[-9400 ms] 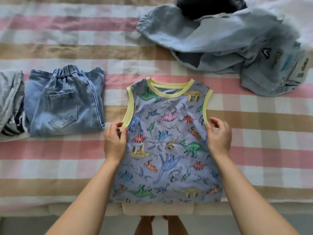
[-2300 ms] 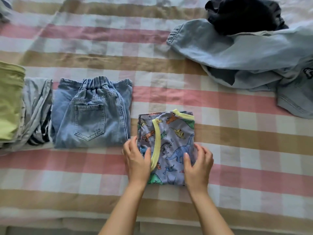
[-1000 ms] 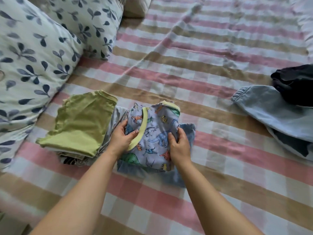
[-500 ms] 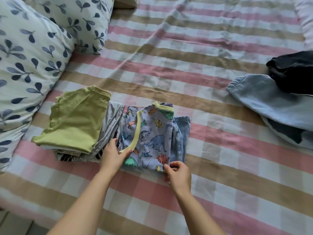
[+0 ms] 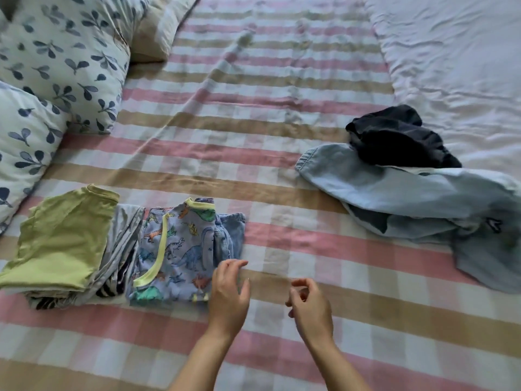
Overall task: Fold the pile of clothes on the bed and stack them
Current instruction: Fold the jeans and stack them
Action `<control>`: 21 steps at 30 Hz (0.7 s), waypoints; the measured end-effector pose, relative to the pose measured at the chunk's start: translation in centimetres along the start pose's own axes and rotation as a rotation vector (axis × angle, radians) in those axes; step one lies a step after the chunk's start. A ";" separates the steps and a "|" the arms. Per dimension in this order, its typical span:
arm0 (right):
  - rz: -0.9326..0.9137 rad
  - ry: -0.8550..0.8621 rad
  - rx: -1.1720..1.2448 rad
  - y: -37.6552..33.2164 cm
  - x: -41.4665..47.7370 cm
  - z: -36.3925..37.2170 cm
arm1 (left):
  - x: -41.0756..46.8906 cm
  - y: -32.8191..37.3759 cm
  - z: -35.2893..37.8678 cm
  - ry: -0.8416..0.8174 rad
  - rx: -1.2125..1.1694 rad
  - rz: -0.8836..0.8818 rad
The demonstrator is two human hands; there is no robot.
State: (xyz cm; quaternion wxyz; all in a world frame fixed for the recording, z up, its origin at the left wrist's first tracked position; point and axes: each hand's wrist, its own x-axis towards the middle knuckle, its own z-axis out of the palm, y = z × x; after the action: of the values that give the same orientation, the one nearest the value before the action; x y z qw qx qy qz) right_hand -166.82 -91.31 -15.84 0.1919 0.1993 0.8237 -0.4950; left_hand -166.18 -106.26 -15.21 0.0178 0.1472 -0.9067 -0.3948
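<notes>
L hand (image 5: pixel 229 294), R hand (image 5: pixel 310 306) empty by dino top (image 5: pixel 174 249) (atop jeans (image 5: pixel 231 235)).

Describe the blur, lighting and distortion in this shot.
Head view: soft throughout, left hand and right hand slightly motion-smeared; even daylight, no hard shadows; white sheet nearly washed out; dark garment shows little detail; blanket stripes bow slightly from the wide lens.

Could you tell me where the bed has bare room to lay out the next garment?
The checked cover is bare between the dinosaur top and the pale denim heap, and beyond them up to the pillows. Crowded: folded stacks at left, that heap at right.
</notes>
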 end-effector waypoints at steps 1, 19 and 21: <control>-0.009 0.020 0.019 0.3 0.5 -2.2 | -0.1 2.0 1.2 -0.047 -0.052 0.015; 0.198 0.674 0.343 13.5 13.2 -34.7 | -1.3 28.5 30.3 -0.586 -0.305 -0.096; 0.248 0.744 0.339 15.4 15.0 -36.4 | -1.7 29.7 33.4 -0.607 -0.311 -0.102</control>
State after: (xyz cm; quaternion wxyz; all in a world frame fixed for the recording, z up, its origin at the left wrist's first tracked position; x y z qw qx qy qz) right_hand -175.88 -50.13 -19.03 -0.0959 0.4905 0.7137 -0.4908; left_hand -177.05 -62.88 -16.57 -0.2505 0.0637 -0.7911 -0.5544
